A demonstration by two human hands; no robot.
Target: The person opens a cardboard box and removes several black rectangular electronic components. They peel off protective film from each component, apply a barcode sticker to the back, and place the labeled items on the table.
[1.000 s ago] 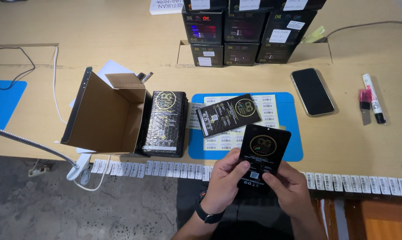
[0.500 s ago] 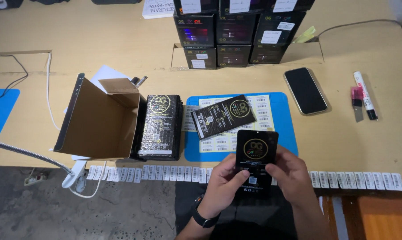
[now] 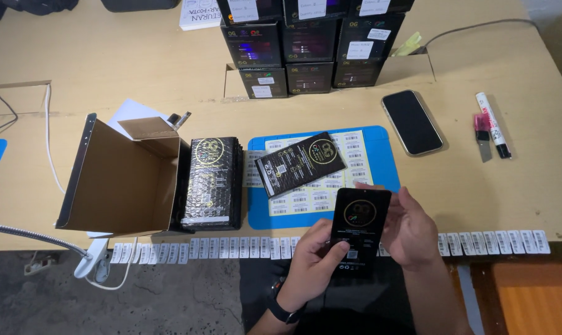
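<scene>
Both hands hold one flat black packet (image 3: 359,228) with a gold round emblem, upright over the table's near edge. My left hand (image 3: 313,265) grips its lower left side, thumb on the front; a dark watch sits on that wrist. My right hand (image 3: 409,227) holds its right edge. A second black packet (image 3: 301,162) lies tilted on the barcode label sheet on the blue mat (image 3: 384,160). Left of the mat a stack of black packets in bubble wrap (image 3: 212,180) rests beside an open cardboard box (image 3: 121,180).
Stacked dark product boxes (image 3: 309,46) stand at the back. A black phone (image 3: 412,121) lies right of the mat, with a marker (image 3: 493,124) and a small cutter (image 3: 482,135) beyond it. A strip of barcode labels (image 3: 188,249) lines the table's front edge. A lamp clamp (image 3: 91,262) grips the edge at left.
The held packet has come lower and nearer to me, from over the mat's front edge to over the table's edge. My grip has stayed with both hands.
</scene>
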